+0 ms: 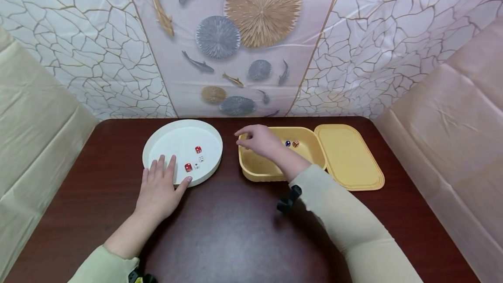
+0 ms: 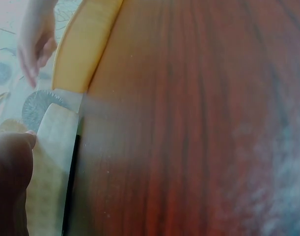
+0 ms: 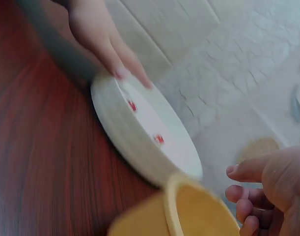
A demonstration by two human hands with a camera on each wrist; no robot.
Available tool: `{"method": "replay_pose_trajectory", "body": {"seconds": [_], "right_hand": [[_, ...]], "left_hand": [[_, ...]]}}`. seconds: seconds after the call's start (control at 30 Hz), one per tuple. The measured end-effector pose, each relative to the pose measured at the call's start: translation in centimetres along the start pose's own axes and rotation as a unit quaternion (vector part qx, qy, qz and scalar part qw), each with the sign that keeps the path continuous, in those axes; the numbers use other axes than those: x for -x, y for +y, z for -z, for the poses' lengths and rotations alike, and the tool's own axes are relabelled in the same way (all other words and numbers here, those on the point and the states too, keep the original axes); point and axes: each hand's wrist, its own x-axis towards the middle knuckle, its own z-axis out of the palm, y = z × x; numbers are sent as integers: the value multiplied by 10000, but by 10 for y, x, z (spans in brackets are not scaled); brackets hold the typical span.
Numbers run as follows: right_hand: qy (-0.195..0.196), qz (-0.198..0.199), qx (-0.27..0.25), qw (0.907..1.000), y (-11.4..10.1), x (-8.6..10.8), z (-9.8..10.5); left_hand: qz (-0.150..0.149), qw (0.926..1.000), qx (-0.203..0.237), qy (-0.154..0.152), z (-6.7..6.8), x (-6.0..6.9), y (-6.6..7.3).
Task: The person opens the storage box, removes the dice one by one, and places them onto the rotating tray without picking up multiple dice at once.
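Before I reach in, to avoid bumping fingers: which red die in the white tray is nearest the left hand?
The front red die, near the left hand; the other red die lies farther back, behind two white dice.

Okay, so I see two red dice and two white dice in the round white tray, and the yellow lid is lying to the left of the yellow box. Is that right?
Not quite: the yellow lid lies to the right of the yellow box, as the head view shows.
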Motion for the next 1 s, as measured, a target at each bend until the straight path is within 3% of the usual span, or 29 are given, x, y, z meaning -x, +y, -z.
{"method": "replay_pose_trajectory", "body": {"seconds": [0.23, 0.4, 0.67, 0.83, 1.0], "right_hand": [[300, -382, -392, 9981, 55, 26, 30], [572, -727, -252, 9954, 87, 42, 46], [629, -921, 12, 9938, 104, 52, 56], [712, -795, 688, 9919, 108, 52, 55], [765, -754, 1589, 9814, 113, 50, 48]], "left_hand": [[-4, 10000, 3, 11, 0, 2, 1], [5, 10000, 15, -20, 2, 3, 3], [-24, 10000, -2, 16, 2, 3, 3], [-36, 10000, 9, 65, 0, 3, 1], [-48, 10000, 3, 78, 0, 2, 3]]}}
